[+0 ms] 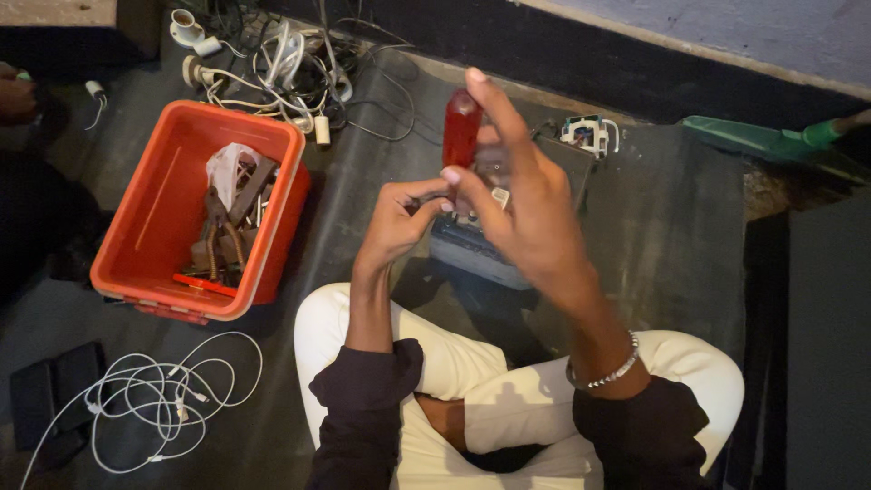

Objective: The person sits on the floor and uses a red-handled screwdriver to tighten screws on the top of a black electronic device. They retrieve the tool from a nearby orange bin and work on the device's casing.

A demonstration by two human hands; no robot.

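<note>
My right hand grips a screwdriver with a translucent red handle, held upright with its shaft pointing down and hidden behind my fingers. My left hand pinches something small at the screwdriver's lower end; I cannot make out what it is. Both hands hover over a grey electrical device that lies on the dark floor in front of my crossed legs. A silver bracelet circles my right wrist.
An orange plastic bin with pliers and other tools stands at the left. Tangled white cables and plugs lie behind it. White cords coil at lower left beside a black case. Another person's hand shows at far left. A green tool lies at right.
</note>
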